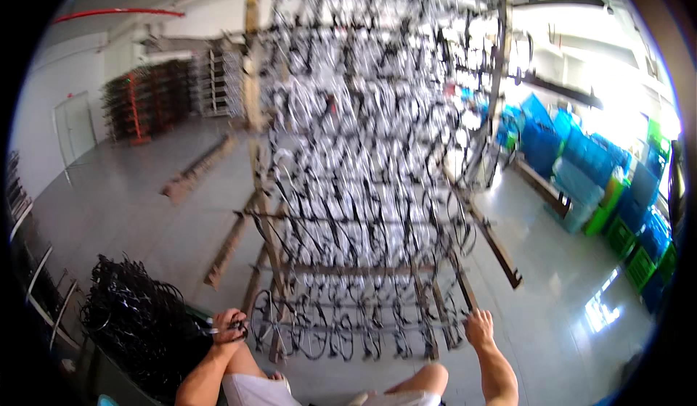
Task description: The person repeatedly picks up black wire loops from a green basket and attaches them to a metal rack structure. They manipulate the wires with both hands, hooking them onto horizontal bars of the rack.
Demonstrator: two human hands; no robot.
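My left hand is closed around the left end of a thin metal rod, with some black loops at its fingers. The rod's other end is in my right hand, fingers curled round it. A row of thin black loops with small dark ends hangs along the rod, between my hands. Directly behind stands a tall rack, hung tier upon tier with similar black and whitish looped pieces. They are blurred, so I cannot make out their exact kind.
A big heap of black looped strands lies beside my left arm. Brown bars stick out at the rack's sides. Blue bags and green crates line the right side. More loaded racks stand far left.
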